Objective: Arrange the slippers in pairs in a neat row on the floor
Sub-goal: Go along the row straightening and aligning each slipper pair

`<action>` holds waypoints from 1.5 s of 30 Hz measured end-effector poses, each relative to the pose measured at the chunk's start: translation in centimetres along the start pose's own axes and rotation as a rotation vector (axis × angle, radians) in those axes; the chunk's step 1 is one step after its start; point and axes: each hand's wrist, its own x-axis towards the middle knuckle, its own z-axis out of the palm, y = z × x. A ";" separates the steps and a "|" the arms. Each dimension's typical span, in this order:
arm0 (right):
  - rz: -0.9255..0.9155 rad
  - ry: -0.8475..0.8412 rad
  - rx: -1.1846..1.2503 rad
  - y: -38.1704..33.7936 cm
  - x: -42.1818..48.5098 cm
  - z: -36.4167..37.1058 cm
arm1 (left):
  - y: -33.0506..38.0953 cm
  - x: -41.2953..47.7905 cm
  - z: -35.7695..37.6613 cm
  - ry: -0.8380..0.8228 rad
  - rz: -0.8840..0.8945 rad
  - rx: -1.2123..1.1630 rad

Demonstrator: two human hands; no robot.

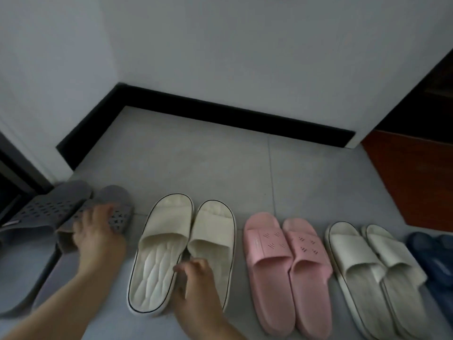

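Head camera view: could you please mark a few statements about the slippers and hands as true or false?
1. The left hand touches the right-hand grey perforated plastic slipper. True.
2. The pink plastic slippers lie at the row's left end. False: the grey pair is there; the pink pair lies mid-row.
3. The right hand is at the heel of a cream slipper with dark-edged sole. True.
4. The dark blue slippers sit on top of the pink pair. False: they lie on the grey tiled floor at the right edge.
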 end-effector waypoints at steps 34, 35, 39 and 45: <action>-0.066 -0.204 -0.497 0.9 4.6 -2.9 | -1.2 -0.8 2.7 -0.290 0.053 0.071; -0.066 -0.207 -0.500 1.1 4.6 -2.9 | -1.2 -0.8 2.8 -0.289 0.054 0.081; -0.046 -0.218 -0.482 1.2 4.8 -2.8 | -1.2 -0.8 3.0 -0.279 0.059 0.119; -0.051 -0.061 -0.345 1.2 3.0 -4.9 | 0.8 -1.6 2.9 -0.311 0.090 0.212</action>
